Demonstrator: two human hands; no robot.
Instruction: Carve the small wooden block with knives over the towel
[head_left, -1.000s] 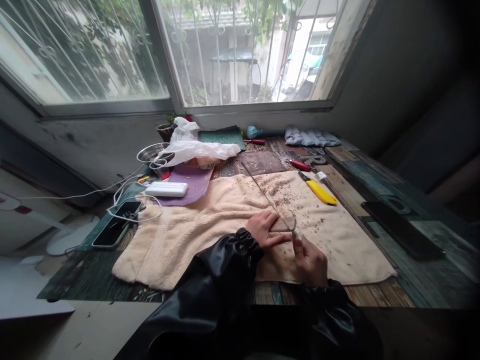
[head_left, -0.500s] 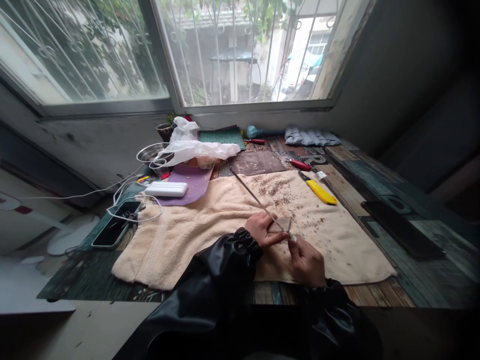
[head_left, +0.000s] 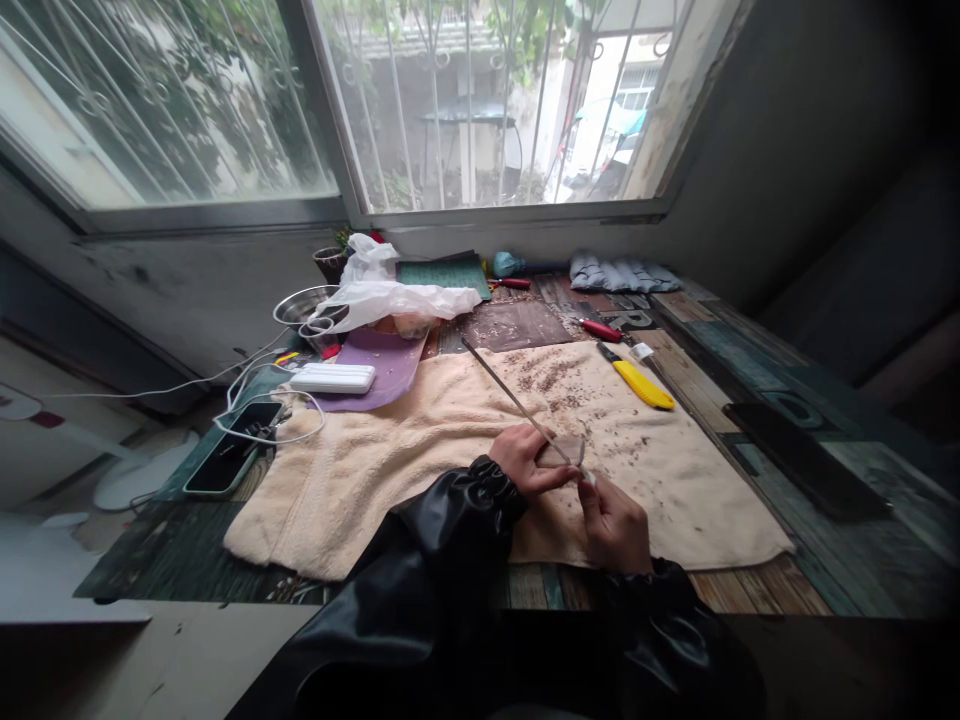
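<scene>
My left hand [head_left: 519,462] is closed around a small flat piece of wood [head_left: 561,451], just above the cream towel [head_left: 360,470]. In my right hand [head_left: 619,525], the fingers are wrapped round the pale handle end of a long, slim file [head_left: 510,396]. The file slants away to the far left and lies across the wood, close to my left fingers. My right palm hides most of the handle. Dark shavings [head_left: 551,380] are scattered on the towel beyond my hands.
A yellow utility knife [head_left: 643,385] and a red-handled tool [head_left: 601,330] lie to the right. On the left are a white power bank [head_left: 332,378], a phone [head_left: 232,450] and cables. A plastic bag [head_left: 405,298] and metal bowl [head_left: 289,306] stand behind.
The wood and the file have shifted very slightly to the right. Both hands keep their grips, and everything else on the table stays put.
</scene>
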